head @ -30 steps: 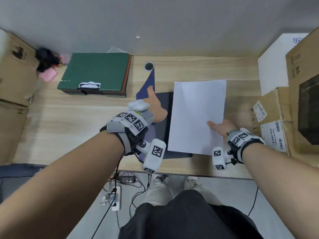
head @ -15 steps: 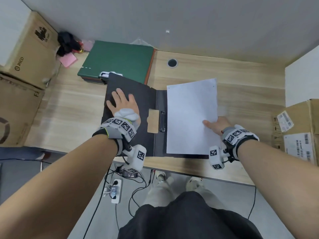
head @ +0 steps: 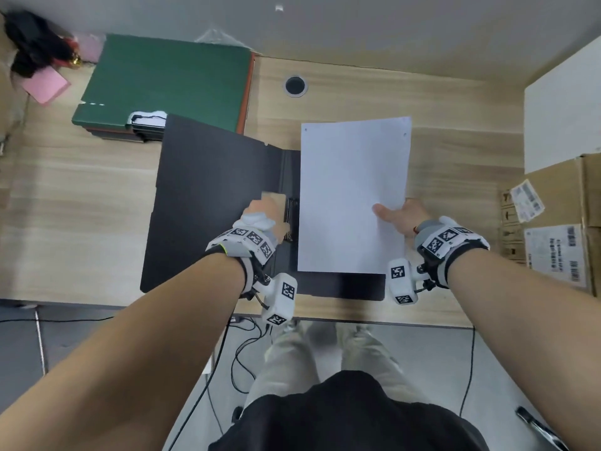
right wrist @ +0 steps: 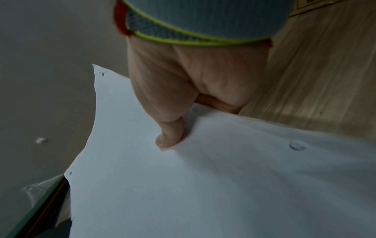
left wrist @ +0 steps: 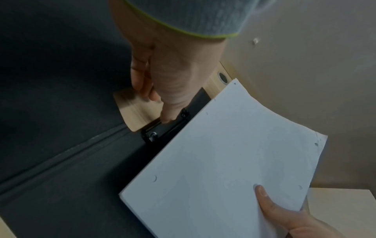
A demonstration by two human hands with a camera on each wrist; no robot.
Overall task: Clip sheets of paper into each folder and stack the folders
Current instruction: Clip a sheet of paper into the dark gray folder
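Observation:
A black folder [head: 211, 190] lies open on the wooden desk [head: 455, 177], and its black metal clip [head: 291, 216] sits along the spine. My left hand [head: 270, 206] is at that clip. In the left wrist view its thumb tip presses the clip's [left wrist: 173, 127] edge, with the fingers [left wrist: 142, 83] curled beside a cutout in the cover. My right hand [head: 395, 213] pinches a stack of white punched sheets [head: 351, 190] at its right edge, thumb [right wrist: 168, 138] on top. The stack hovers over the folder's right half, its left edge next to the clip.
A pile of closed folders with a green one [head: 169, 79] on top lies at the back left, touching the open cover's corner. A cable hole [head: 295, 85] is behind the folder. Cardboard boxes [head: 553, 222] and a white box [head: 566, 109] crowd the right; a pink pad [head: 45, 84] lies far left.
My left hand swung the cover open to the left, pressed it flat, then came back to the clip at the spine. My right hand kept hold of the sheets.

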